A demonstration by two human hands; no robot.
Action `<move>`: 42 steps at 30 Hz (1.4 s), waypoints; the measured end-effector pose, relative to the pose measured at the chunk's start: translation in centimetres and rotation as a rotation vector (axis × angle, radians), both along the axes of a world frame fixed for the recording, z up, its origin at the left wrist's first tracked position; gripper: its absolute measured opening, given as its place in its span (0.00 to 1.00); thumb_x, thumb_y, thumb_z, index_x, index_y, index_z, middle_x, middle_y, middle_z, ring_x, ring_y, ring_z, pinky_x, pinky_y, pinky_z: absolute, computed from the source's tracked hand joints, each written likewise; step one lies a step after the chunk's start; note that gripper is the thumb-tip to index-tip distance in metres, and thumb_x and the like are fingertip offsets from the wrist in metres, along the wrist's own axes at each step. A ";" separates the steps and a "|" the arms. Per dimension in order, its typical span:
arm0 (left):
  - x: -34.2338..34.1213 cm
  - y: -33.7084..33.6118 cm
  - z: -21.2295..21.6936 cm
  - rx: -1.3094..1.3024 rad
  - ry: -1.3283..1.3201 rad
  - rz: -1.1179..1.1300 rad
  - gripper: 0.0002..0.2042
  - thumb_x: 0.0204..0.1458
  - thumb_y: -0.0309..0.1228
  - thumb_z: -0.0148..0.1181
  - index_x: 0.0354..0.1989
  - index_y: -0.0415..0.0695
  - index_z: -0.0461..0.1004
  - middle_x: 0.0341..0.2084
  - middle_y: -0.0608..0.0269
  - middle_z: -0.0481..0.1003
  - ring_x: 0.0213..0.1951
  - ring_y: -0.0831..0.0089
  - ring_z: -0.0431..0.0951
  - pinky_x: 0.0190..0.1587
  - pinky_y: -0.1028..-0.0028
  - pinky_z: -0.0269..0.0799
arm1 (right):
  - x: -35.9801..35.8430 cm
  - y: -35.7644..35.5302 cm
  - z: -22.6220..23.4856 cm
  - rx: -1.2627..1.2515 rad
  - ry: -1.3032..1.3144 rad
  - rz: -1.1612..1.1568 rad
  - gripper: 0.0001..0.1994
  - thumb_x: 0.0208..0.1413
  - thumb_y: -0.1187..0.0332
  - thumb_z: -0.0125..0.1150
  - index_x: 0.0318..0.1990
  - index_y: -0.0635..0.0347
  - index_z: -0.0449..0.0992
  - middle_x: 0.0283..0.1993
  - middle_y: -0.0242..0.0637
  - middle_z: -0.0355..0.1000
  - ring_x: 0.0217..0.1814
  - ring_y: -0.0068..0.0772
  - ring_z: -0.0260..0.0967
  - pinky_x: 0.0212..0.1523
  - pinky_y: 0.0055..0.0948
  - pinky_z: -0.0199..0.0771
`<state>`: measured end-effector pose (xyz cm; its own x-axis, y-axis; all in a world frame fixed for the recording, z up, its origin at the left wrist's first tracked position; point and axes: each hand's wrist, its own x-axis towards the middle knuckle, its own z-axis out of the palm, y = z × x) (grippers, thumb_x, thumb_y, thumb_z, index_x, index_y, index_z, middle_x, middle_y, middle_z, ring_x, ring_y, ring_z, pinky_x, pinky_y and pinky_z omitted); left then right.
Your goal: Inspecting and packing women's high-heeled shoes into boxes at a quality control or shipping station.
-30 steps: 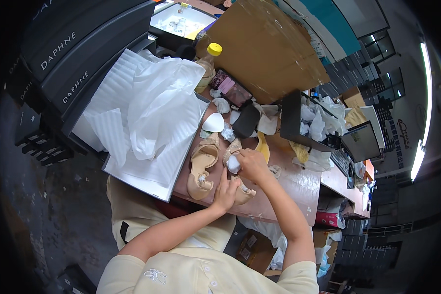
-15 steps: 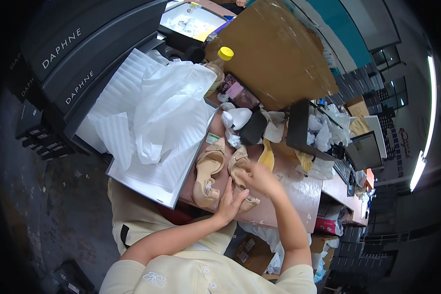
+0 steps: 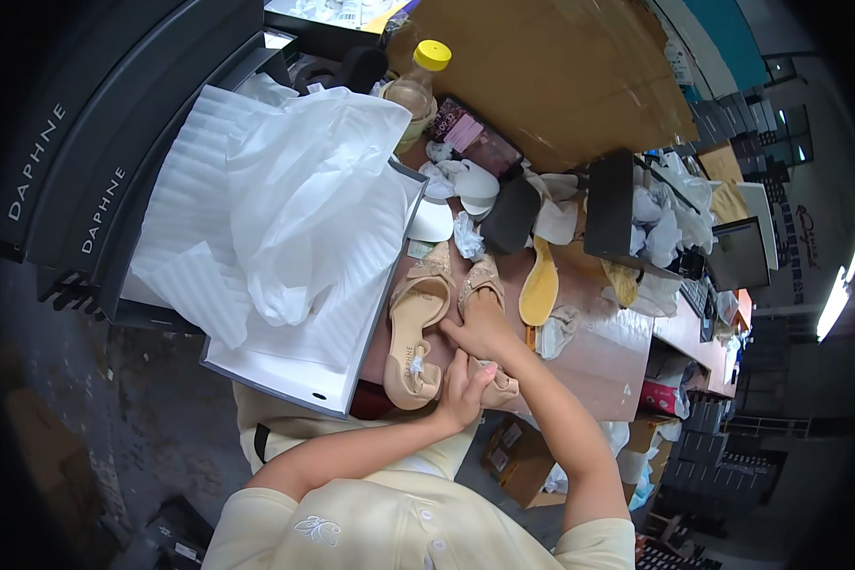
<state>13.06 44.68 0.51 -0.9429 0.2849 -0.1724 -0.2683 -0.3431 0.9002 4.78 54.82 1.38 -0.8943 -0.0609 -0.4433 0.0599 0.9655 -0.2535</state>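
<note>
The left hand point(image 3: 460, 393) grasps the beige embellished sandal point(image 3: 484, 273) near its heel on the table point(image 3: 589, 372); the right hand point(image 3: 484, 326) reaches into its toe (finger closure hidden), where hard pushing could crease it.

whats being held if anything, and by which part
The right beige shoe: the left hand holds its heel end, and the right hand is partly inside its toe end.
</note>
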 end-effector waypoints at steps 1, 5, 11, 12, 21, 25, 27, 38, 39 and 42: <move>-0.1 -0.1 0.2 -0.007 -0.007 0.007 0.21 0.49 0.40 0.47 0.43 0.33 0.63 0.31 0.48 0.71 0.35 0.62 0.71 0.41 0.68 0.64 | 0.0 0.2 -0.4 -0.019 0.036 0.013 0.34 0.45 0.51 0.56 0.45 0.82 0.66 0.52 0.71 0.58 0.55 0.64 0.57 0.59 0.45 0.56; -0.4 0.5 -1.4 -0.067 0.086 -0.036 0.23 0.49 0.43 0.52 0.44 0.33 0.65 0.36 0.43 0.72 0.39 0.51 0.73 0.42 0.66 0.66 | -1.9 0.2 3.3 -0.165 -0.302 -0.104 0.31 0.48 0.50 0.54 0.39 0.81 0.69 0.48 0.70 0.63 0.53 0.60 0.61 0.55 0.41 0.60; -0.8 0.6 -1.0 0.173 0.043 0.001 0.36 0.49 0.44 0.54 0.57 0.25 0.53 0.42 0.35 0.69 0.45 0.53 0.72 0.48 0.68 0.64 | 4.0 3.2 4.5 -0.526 -0.138 -0.084 0.29 0.61 0.50 0.40 0.53 0.72 0.65 0.50 0.50 0.70 0.56 0.38 0.65 0.56 0.29 0.60; -0.7 0.9 -1.1 0.131 0.061 0.030 0.37 0.49 0.45 0.54 0.58 0.25 0.51 0.43 0.35 0.69 0.46 0.53 0.71 0.49 0.68 0.64 | 3.9 2.2 7.7 -0.620 -0.326 -0.250 0.28 0.62 0.51 0.39 0.56 0.70 0.64 0.51 0.47 0.70 0.57 0.38 0.64 0.57 0.30 0.59; 3.2 -2.3 -2.0 -0.144 0.060 -0.048 0.40 0.55 0.50 0.46 0.64 0.31 0.39 0.48 0.43 0.65 0.52 0.61 0.66 0.56 0.71 0.57 | 13.1 3.5 5.6 -1.089 0.522 -0.855 0.23 0.60 0.56 0.44 0.57 0.63 0.64 0.56 0.41 0.65 0.58 0.34 0.61 0.55 0.35 0.62; 5.1 -8.9 0.1 -0.270 0.111 -0.271 0.31 0.51 0.41 0.56 0.60 0.38 0.56 0.46 0.46 0.65 0.49 0.62 0.67 0.50 0.71 0.63 | 14.8 -1.0 4.8 -0.960 0.464 -0.988 0.28 0.57 0.52 0.50 0.58 0.66 0.61 0.57 0.40 0.63 0.59 0.31 0.59 0.53 0.33 0.62; 6.2 -10.2 -0.5 -0.270 0.229 -0.136 0.28 0.46 0.33 0.59 0.55 0.34 0.61 0.48 0.43 0.64 0.50 0.54 0.65 0.52 0.66 0.61 | 14.4 -3.9 5.6 -0.769 0.422 -0.914 0.31 0.53 0.53 0.57 0.58 0.68 0.61 0.55 0.42 0.64 0.58 0.30 0.59 0.53 0.34 0.61; 6.8 -10.7 -0.6 -0.260 0.237 0.147 0.33 0.58 0.39 0.45 0.64 0.30 0.41 0.63 0.42 0.45 0.65 0.57 0.47 0.65 0.67 0.41 | 12.6 -2.7 2.1 -0.809 0.669 -1.036 0.25 0.45 0.57 0.68 0.46 0.66 0.69 0.43 0.42 0.68 0.39 0.33 0.71 0.29 0.26 0.74; 6.0 -10.3 -0.4 -0.202 0.220 0.193 0.33 0.58 0.40 0.44 0.63 0.29 0.41 0.63 0.42 0.46 0.64 0.58 0.48 0.65 0.68 0.41 | 13.2 -2.0 1.7 -0.848 0.647 -1.022 0.23 0.46 0.59 0.67 0.44 0.65 0.69 0.42 0.41 0.68 0.40 0.30 0.69 0.34 0.25 0.72; 2.9 -9.3 0.1 -0.002 0.124 0.262 0.33 0.59 0.43 0.43 0.63 0.28 0.43 0.61 0.44 0.51 0.63 0.61 0.51 0.64 0.71 0.43 | 15.9 -0.7 1.0 -0.815 0.750 -0.845 0.20 0.47 0.62 0.66 0.43 0.65 0.69 0.41 0.38 0.67 0.41 0.27 0.66 0.42 0.24 0.68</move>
<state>16.00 35.39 0.57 -0.9983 0.0281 -0.0519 -0.0587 -0.3844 0.9213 20.65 54.11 2.34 -0.7951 0.6043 0.0511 0.1455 0.2719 -0.9513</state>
